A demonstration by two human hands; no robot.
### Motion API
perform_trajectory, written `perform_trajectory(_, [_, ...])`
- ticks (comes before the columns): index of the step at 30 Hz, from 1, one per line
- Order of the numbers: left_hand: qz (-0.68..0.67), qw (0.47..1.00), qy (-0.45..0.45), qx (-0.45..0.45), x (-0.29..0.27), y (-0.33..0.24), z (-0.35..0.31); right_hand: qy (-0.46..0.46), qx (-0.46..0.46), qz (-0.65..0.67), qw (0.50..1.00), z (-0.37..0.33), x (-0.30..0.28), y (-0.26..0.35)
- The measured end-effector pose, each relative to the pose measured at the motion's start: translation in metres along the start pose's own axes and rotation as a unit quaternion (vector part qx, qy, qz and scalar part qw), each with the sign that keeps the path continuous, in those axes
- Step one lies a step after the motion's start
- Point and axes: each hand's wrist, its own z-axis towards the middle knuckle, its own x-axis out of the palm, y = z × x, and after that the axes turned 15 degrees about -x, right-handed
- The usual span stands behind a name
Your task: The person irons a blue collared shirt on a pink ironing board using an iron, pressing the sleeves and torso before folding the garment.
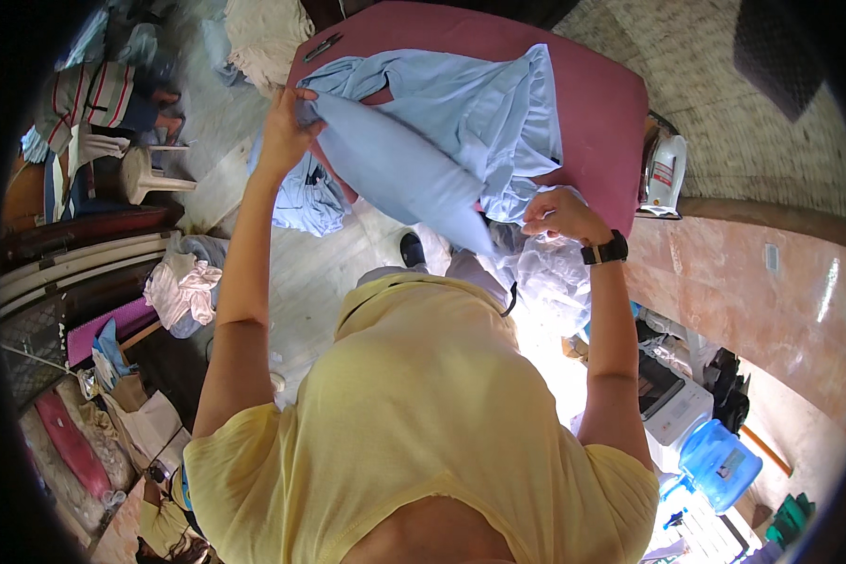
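Observation:
A light blue shirt [442, 99] lies spread and wrinkled over a padded maroon board [597, 103]. My left hand [289, 130] is closed on one part of it at the board's left side. From that hand a flap of the cloth stretches toward the lower right, blurred by motion and lifted off the board. More of the shirt hangs down below the left edge. My right hand [566, 216], with a black watch at the wrist, is at the board's near right corner beside the shirt's edge. Its fingers are curled together, and what they hold, if anything, is hidden.
A white iron [665, 174] stands on a rest at the board's right edge. A small dark tool [322, 47] lies at the far left corner. Clear plastic bags [550, 277] sit below the right hand. A white stool [148, 176] is at left, a blue water jug [719, 463] at lower right.

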Motion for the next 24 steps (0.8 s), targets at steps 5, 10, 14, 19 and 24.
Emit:
perform_trajectory(5, [0.040, 0.997, -0.005, 0.069, 0.036, 0.074, -0.007, -0.055, -0.059, 0.026, 0.996, 0.010, 0.034, -0.066])
perform_trajectory(10, [-0.131, 0.931, 0.283, -0.191, 0.007, 0.028, -0.005, 0.119, -0.155, 0.005, 0.981, 0.072, 0.135, -0.077])
perform_trajectory(14, [-0.213, 0.854, 0.419, -0.225, -0.028, -0.019, 0.005, -0.049, -0.183, 0.086, 0.978, 0.130, 0.210, -0.055])
perform_trajectory(19, [-0.237, 0.884, 0.387, -0.109, -0.056, -0.062, -0.014, -0.358, -0.334, -0.018, 0.872, 0.149, 0.214, 0.061])
perform_trajectory(24, [-0.169, 0.934, 0.305, -0.070, -0.048, -0.060, -0.014, -0.290, -0.389, -0.033, 0.874, 0.178, 0.202, 0.056])
